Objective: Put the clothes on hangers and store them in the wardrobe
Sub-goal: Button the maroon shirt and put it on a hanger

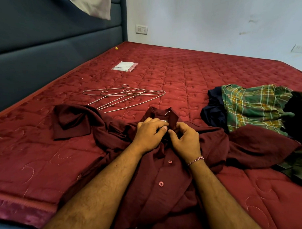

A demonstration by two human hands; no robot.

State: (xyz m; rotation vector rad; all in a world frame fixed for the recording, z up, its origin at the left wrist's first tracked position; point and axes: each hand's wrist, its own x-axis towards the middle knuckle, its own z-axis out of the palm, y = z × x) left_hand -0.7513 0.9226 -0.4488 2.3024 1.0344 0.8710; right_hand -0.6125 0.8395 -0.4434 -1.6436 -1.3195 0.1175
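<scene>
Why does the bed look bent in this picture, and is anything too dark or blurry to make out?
Head view: the wide-angle lens bows the mattress edges and stretches the forearms at the bottom. Light is soft and even, with no glare. The maroon shirt nearly blends into the red cover, and the dark clothes at the right edge lose detail. Left hand, right hand and wire hangers are sharp.

Both hands, left hand [150, 134] and right hand [184, 141], pinch maroon shirt [159, 174] near collar on red mattress [205, 74]; wire hangers [125, 96] beyond.
</scene>
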